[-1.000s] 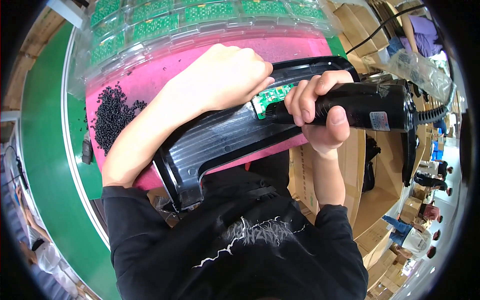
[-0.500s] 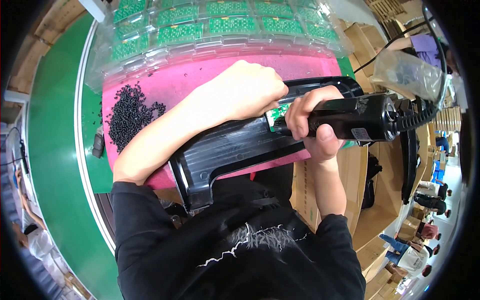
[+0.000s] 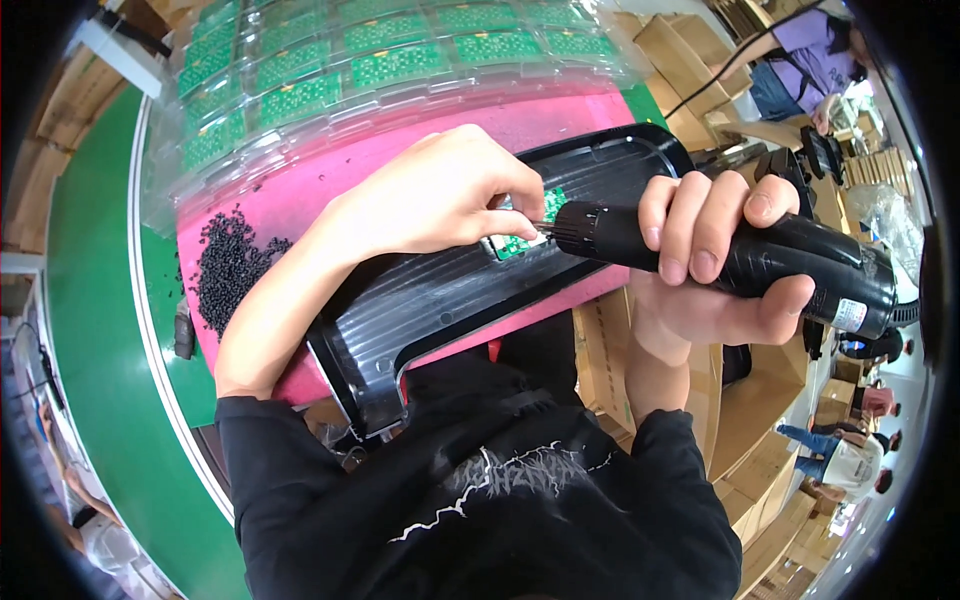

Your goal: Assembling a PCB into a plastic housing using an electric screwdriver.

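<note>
1. Holding the black electric screwdriver [image 3: 825, 262] close to level, the right hand [image 3: 704, 230] has its fingers wrapped over the barrel, thumb along the near side — bit end pointing left.
2. Left forearm slants up from the lower left, and the left hand [image 3: 450, 190] has thumb and index finger bunched right at the bit. Honestly can't tell if they're pinching anything.
3. Green circuit board [image 3: 517, 245] sits inside the black plastic housing [image 3: 460, 290], partly hidden by those left fingertips — just beside the screwdriver's nose.
</note>
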Motion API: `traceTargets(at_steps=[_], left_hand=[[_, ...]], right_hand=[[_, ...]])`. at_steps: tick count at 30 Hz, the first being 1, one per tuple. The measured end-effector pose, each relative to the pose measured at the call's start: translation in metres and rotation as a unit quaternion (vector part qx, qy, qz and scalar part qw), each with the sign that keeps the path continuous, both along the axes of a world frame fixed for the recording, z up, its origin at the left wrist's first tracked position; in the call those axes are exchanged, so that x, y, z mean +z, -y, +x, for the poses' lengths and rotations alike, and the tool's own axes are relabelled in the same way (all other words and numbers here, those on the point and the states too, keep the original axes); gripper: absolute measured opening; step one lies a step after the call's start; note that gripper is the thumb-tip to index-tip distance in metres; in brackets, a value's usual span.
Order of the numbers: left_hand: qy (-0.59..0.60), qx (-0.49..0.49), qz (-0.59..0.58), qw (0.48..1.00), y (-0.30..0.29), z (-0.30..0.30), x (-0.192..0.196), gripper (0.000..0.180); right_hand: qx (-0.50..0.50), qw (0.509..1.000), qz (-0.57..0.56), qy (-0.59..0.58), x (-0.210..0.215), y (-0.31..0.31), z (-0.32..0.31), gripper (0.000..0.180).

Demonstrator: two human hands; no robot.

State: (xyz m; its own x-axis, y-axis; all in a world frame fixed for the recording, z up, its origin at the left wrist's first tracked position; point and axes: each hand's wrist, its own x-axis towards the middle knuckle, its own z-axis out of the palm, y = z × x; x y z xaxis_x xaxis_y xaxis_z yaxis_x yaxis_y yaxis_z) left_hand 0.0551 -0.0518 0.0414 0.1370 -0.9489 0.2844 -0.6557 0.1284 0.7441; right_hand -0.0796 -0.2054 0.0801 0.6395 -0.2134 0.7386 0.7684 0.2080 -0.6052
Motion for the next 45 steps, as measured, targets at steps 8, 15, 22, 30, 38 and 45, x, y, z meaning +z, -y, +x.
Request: traceTargets(at_steps=[8,15,22,30,38,45], left_hand=[[0.039,0.028,-0.010,0.999,0.002,-0.005,-0.006,0.032],[0.211,0.110,0.073,0.969,0.000,-0.002,-0.013,0.029],[0.202,0.100,0.086,0.970,0.001,0.001,-0.012,0.026],[0.193,0.105,0.107,0.970,0.007,-0.005,0.003,0.023],[0.142,0.188,0.096,0.967,0.000,-0.011,0.035,0.031],[0.205,0.207,0.297,0.910,-0.062,-0.005,0.019,0.032]], right_hand=[[0.000,0.997,-0.011,-0.080,-0.005,0.024,-0.006,0.034],[-0.089,0.987,0.028,-0.128,-0.046,0.049,0.003,0.022],[-0.090,0.986,0.031,-0.137,-0.054,0.054,0.010,0.017],[-0.146,0.944,-0.014,-0.295,-0.044,0.042,0.023,0.027],[-0.189,0.922,0.125,-0.316,-0.029,0.064,0.028,0.028],[-0.260,0.797,0.330,-0.433,-0.043,0.082,0.078,0.059]])
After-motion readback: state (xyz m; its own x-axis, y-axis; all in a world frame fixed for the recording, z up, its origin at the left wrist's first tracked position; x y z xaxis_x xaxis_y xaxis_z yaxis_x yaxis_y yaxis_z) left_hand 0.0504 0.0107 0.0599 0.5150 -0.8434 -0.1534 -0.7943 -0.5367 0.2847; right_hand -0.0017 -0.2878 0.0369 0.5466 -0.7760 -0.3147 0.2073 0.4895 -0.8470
